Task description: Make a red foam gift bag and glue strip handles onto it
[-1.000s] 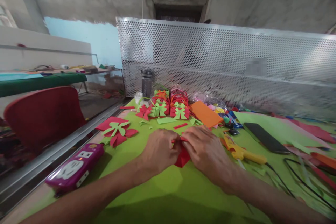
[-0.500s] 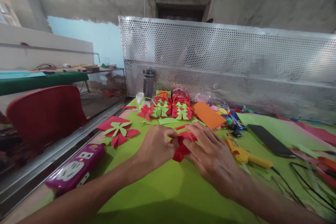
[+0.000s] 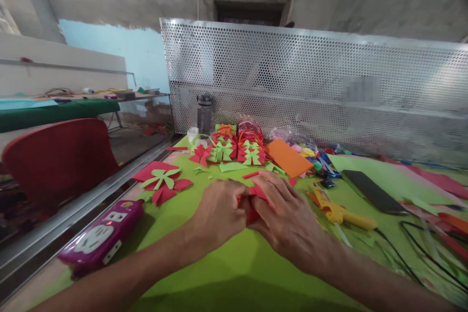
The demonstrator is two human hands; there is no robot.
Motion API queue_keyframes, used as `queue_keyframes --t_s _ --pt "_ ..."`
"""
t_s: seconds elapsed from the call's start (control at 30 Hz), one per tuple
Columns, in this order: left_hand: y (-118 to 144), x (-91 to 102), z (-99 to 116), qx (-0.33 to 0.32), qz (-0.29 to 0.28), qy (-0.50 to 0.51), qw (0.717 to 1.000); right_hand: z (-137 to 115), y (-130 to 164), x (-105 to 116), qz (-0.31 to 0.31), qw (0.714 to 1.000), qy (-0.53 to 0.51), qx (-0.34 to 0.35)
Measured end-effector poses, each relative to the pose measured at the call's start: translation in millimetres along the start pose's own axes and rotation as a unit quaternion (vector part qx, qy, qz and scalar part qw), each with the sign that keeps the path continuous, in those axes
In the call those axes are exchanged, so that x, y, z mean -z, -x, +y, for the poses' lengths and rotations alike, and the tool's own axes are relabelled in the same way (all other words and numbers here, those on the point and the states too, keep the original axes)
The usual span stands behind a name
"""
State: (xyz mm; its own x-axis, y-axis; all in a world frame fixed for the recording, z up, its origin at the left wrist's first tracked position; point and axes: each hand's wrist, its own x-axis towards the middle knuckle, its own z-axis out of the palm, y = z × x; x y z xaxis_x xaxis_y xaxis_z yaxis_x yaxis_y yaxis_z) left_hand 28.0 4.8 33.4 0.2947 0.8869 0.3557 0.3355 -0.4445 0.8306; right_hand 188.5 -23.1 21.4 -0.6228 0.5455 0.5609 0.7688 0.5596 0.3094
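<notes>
Between my two hands is a red felt piece (image 3: 257, 197), partly folded and mostly covered by fingers. My left hand (image 3: 221, 212) is closed, its thumb and curled fingers pinching the piece's left side. From the right, my right hand (image 3: 287, 212) wraps round it with the fingers bent over its top and the thumb at its near side. Just beyond them lies a thin red strip (image 3: 250, 175). Small red bags with green bows (image 3: 251, 153) stand farther back. To the left are green bow cut-outs (image 3: 161, 179) on red felt pieces (image 3: 171, 192).
A yellow glue gun (image 3: 334, 212) with a cord lies right of my right hand, near a black phone (image 3: 373, 191). A purple power strip (image 3: 104, 236) sits at the left edge. Orange felt (image 3: 288, 157), a bottle (image 3: 204, 114) and a perforated metal panel (image 3: 303, 68) are behind.
The red felt piece has been folded or turned up between my hands, so less of it shows. My right fingers have closed further round it. The view has shifted slightly.
</notes>
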Motion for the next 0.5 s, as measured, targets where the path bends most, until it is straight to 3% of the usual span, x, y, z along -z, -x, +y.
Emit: queue_keyframes --t_s 0.2,0.33,0.5 --pt "-0.1 0.0 0.9 -0.02 -0.002 -0.03 0.999 -4.3 3.3 -3.7 0.017 0.999 0.034 0.011" --pt "-1.1 0.7 -0.2 -0.027 -0.015 -0.068 0.997 -6.2 3.1 -4.4 -0.005 0.998 0.054 0.018" --pt "-3.7 1.0 -2.5 0.008 -0.032 -0.069 0.997 -6.0 1.1 -4.0 -0.013 1.0 0.011 0.009"
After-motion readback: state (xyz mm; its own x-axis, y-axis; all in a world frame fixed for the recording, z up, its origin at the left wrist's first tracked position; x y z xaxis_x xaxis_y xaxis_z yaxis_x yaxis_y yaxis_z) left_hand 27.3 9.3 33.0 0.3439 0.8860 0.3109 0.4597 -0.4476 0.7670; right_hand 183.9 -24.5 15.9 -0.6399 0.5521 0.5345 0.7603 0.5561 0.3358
